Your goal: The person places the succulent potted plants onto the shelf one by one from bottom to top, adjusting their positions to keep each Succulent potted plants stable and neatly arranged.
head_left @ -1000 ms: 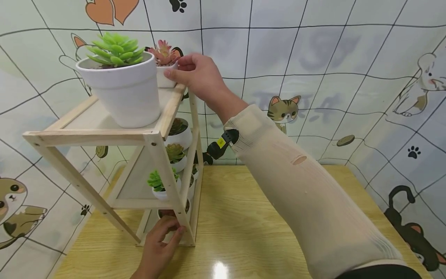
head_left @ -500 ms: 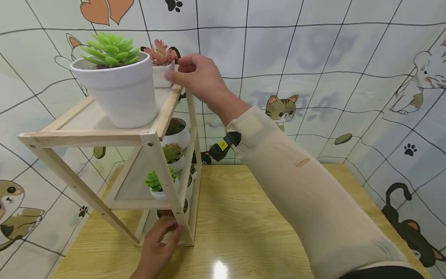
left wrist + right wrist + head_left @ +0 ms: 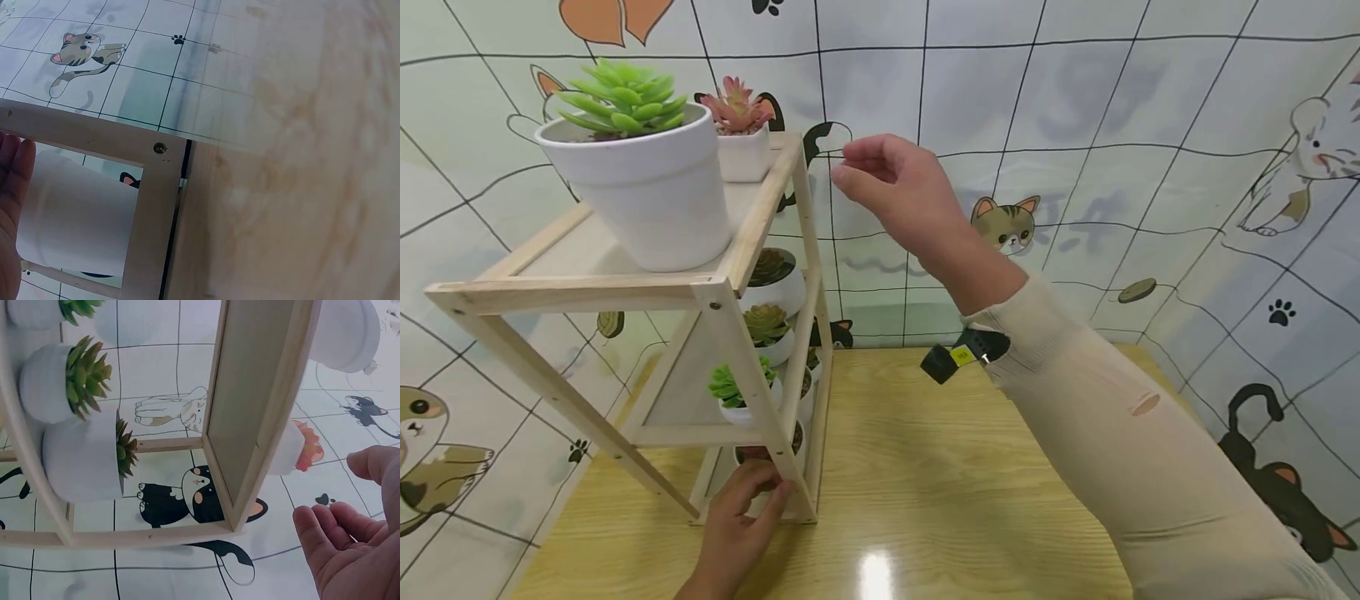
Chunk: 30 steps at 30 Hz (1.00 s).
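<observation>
My right hand (image 3: 910, 196) hovers in the air right of the wooden shelf's top, fingers loosely bent with nothing between them. Left of it, a small white pot with a pink succulent (image 3: 741, 129) stands on the top board, apart from the fingers. In the right wrist view, that pink succulent (image 3: 306, 447) shows beyond the fingertips (image 3: 303, 519). My left hand (image 3: 737, 517) reaches low into the shelf's front, fingers curled at the rim of a white pot on the bottom level and thumb by the front post. That white pot (image 3: 81, 215) lies beside the fingers in the left wrist view.
A large white pot with a green succulent (image 3: 632, 183) stands on the top board of the wooden shelf (image 3: 741, 358). Small potted succulents (image 3: 765, 325) line the lower levels. The shelf stands on a wooden table (image 3: 925, 475) before a cat-patterned wall covering (image 3: 1075, 108).
My right hand has let go of the small pot with the pink succulent and moved right, away from it. The pot stays on the top board. My left hand has stayed in place.
</observation>
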Each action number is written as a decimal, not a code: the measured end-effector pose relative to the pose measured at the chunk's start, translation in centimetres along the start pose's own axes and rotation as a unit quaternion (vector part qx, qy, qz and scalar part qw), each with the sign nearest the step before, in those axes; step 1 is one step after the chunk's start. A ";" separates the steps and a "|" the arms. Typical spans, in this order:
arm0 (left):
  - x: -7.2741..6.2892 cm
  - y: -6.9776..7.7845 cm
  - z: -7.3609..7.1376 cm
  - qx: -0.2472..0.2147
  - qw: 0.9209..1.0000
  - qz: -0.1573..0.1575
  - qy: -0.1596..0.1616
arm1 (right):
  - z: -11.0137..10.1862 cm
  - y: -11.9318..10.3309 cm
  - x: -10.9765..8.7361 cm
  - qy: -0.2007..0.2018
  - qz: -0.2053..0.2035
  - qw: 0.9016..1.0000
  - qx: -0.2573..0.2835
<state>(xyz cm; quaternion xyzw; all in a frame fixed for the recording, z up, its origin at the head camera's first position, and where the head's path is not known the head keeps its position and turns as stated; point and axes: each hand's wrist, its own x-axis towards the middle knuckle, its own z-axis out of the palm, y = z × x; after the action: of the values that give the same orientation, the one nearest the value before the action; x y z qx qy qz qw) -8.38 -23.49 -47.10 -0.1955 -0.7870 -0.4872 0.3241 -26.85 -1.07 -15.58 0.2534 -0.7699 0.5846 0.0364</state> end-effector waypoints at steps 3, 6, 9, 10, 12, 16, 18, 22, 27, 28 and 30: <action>0.1 0.1 0.0 -0.001 1.000 0.000 0.003 | -1.3 0.7 -1.4 0.005 0.003 1.000 0.017; 0.1 0.3 -0.1 0.003 1.000 -0.005 0.003 | -2.6 1.6 -3.0 0.016 0.001 1.000 0.025; 0.1 0.5 -0.2 0.008 1.000 -0.015 0.007 | -3.8 2.5 -4.6 0.025 0.010 0.999 0.020; 0.1 0.5 -0.3 0.011 1.000 -0.015 0.011 | -4.2 2.9 -5.1 0.028 0.012 0.999 0.018; 0.1 0.6 -0.5 0.009 1.000 -0.001 0.028 | -4.8 3.8 -6.2 0.032 0.013 0.999 0.015; 0.7 1.3 -0.6 0.002 0.994 0.078 0.077 | -6.0 5.7 -8.3 0.037 0.012 0.999 0.005; 1.6 2.4 -0.4 0.006 0.986 0.139 0.092 | -6.5 6.7 -9.5 0.042 0.015 0.999 -0.007; 4.2 5.2 0.6 0.010 0.961 0.265 0.074 | -7.6 9.0 -11.7 0.058 0.033 0.997 -0.043; 6.5 8.0 2.9 0.041 0.952 0.303 0.005 | -8.3 12.6 -13.7 0.087 0.062 0.990 -0.087; 6.7 8.3 3.5 0.052 0.955 0.292 -0.009 | -8.4 13.4 -14.1 0.092 0.065 0.989 -0.093; 7.4 8.6 4.8 0.071 0.960 0.268 -0.031 | -8.6 15.0 -14.7 0.102 0.066 0.987 -0.103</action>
<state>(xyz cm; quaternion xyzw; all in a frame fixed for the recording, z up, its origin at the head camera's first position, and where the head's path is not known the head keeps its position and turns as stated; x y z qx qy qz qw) -9.82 -15.36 -37.94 -0.3910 -0.7481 -0.3185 0.4312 -22.67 14.75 -31.29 0.1361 -0.8335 0.5257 0.1016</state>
